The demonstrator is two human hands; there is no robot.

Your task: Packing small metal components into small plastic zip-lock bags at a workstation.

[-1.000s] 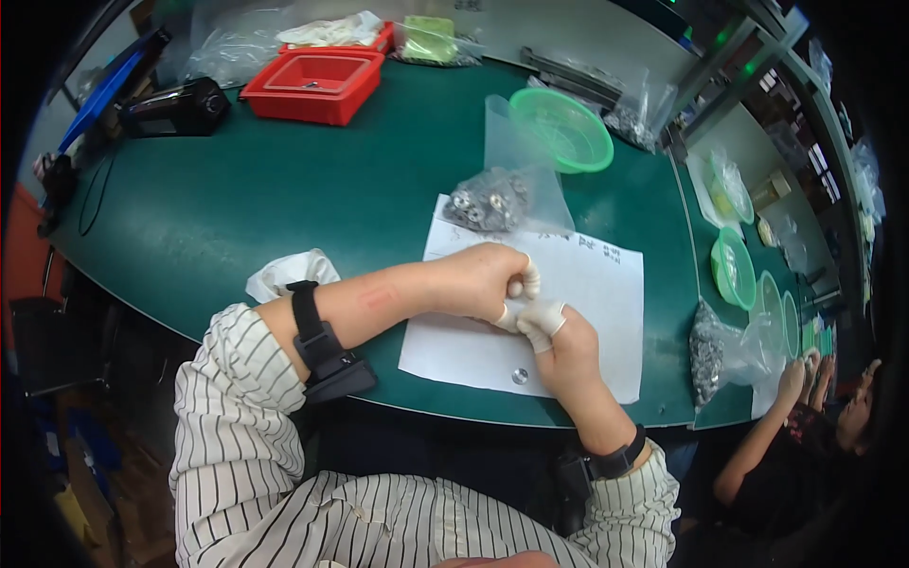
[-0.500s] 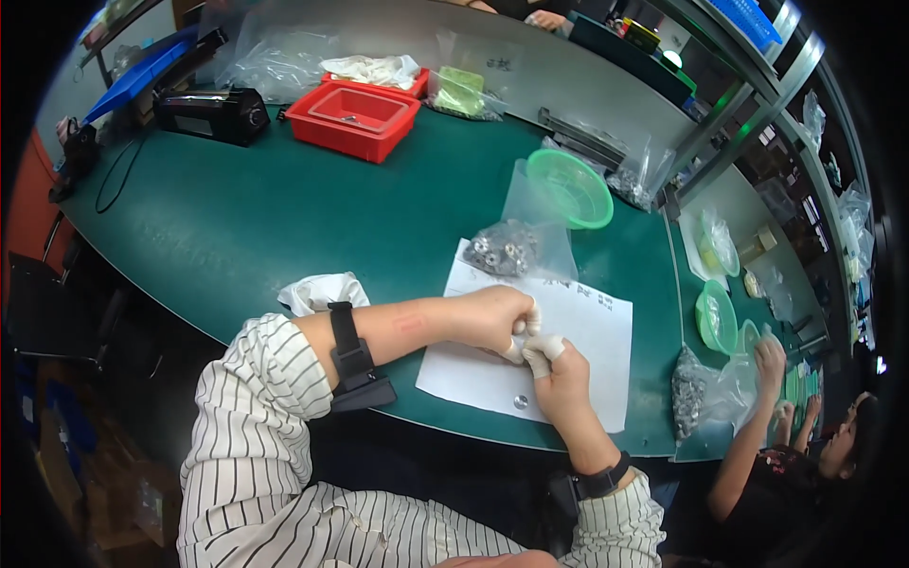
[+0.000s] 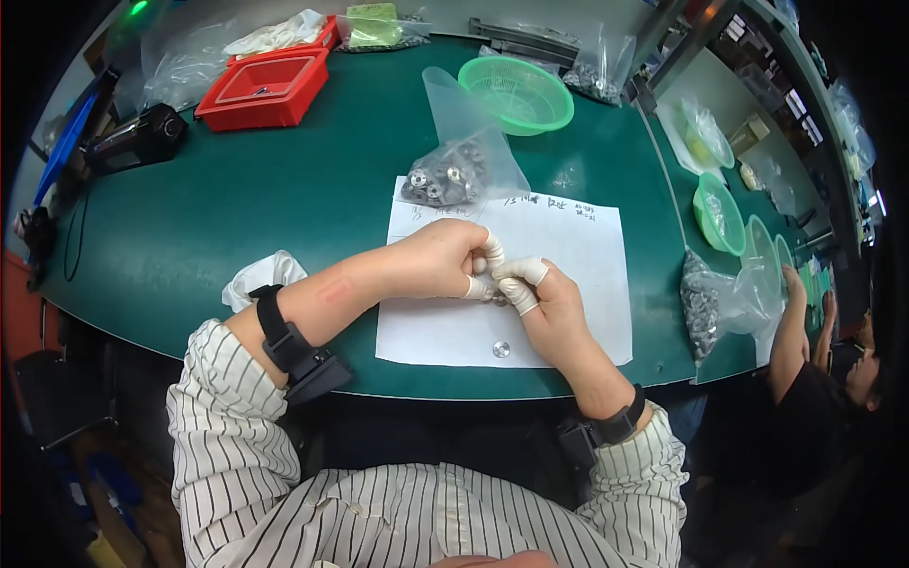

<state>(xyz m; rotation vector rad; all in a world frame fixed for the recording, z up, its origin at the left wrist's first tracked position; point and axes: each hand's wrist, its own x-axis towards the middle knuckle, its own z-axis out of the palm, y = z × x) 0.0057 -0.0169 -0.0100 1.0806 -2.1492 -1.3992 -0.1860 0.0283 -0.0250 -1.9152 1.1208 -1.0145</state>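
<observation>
My left hand [image 3: 440, 257] and my right hand [image 3: 552, 308] meet over a white paper sheet [image 3: 436, 333] with handwriting along its far edge. White finger cots cover several fingertips. Thumbs and fingers of both hands are pinched together; what they hold is mostly hidden. A bit of grey metal [image 3: 499, 299] shows under the fingertips, but I cannot tell whether it is held or lying on the paper. Nearer me, a small round metal part [image 3: 502, 349] with a centre hole lies on the sheet. On its far left corner rests a clear bag [image 3: 453, 173] of similar metal parts.
A green plastic basket [image 3: 519, 93] stands beyond the bag. Red trays [image 3: 260, 90] and a black device [image 3: 134, 139] are at the far left. A crumpled white cloth [image 3: 263, 278] lies by my left forearm. To the right are another parts bag [image 3: 703, 308] and a co-worker's arm [image 3: 788, 327].
The whole view has shifted, so the table and paper appear higher. My hands stay together over the sheet with slightly changed finger positions. Grey metal now shows beneath the fingertips.
</observation>
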